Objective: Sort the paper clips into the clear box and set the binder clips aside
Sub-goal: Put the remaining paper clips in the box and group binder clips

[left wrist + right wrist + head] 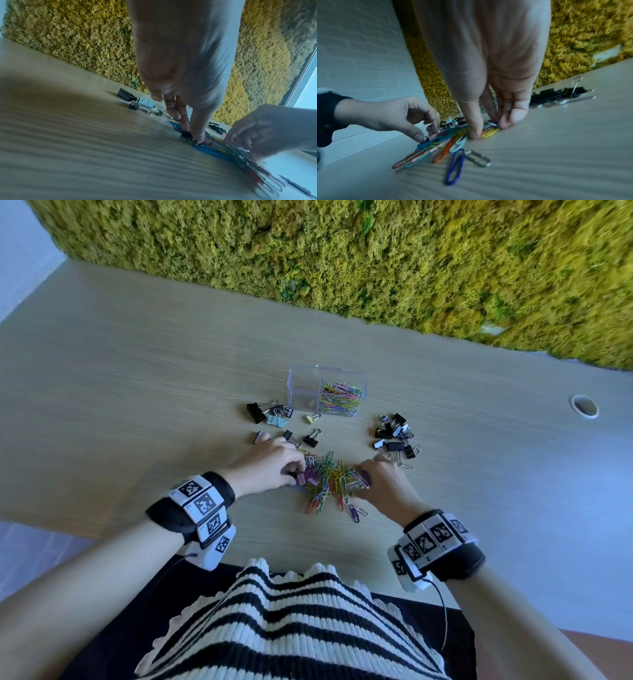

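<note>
A heap of coloured paper clips (327, 482) lies on the table in front of me. My left hand (296, 474) is at its left edge; in the left wrist view thumb and forefinger pinch a small black binder clip (186, 134). My right hand (359, 479) is at the heap's right edge, thumb and fingertips closing on a few paper clips (489, 130). The clear box (301, 386) stands behind the heap, with paper clips in its right compartment. Binder clips lie in a left group (270, 414) and a right group (395, 436).
A moss wall (342, 251) runs along the table's far edge. A round cable hole (584, 405) sits at the right. A blue paper clip (455, 166) and a silver one (477, 160) lie loose at the heap's near side.
</note>
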`<action>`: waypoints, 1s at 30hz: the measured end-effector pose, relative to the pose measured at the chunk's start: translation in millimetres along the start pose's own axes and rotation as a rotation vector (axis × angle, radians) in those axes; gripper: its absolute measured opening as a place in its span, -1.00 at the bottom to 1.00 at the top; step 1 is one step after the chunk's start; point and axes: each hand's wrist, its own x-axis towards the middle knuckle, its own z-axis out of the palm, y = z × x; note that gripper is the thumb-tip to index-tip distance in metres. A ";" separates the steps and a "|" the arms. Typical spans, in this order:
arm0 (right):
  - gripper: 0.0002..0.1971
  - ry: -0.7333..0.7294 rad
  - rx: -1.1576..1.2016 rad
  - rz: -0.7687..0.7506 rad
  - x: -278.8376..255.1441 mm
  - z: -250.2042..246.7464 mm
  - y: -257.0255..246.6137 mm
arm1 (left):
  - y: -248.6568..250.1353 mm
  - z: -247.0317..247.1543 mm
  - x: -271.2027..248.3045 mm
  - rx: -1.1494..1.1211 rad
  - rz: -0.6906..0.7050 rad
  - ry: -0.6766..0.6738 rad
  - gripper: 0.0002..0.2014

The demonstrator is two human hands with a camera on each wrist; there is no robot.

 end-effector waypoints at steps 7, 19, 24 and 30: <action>-0.63 0.099 0.137 -0.086 21.6 -4.3 -17.6 | -3.7 0.3 5.7 -0.072 -0.025 0.124 -0.91; -0.12 0.002 -0.277 -0.399 42.2 -4.6 -43.7 | -39.5 -12.1 14.1 -0.436 -0.374 0.232 -0.75; -0.40 0.023 -0.264 -0.399 45.9 -4.8 -44.8 | -44.1 -16.9 16.4 -0.350 -0.364 0.250 -0.79; -0.71 0.038 -0.152 -0.357 45.0 -5.6 -44.1 | -46.9 -18.3 22.7 -0.331 -0.302 0.302 -0.79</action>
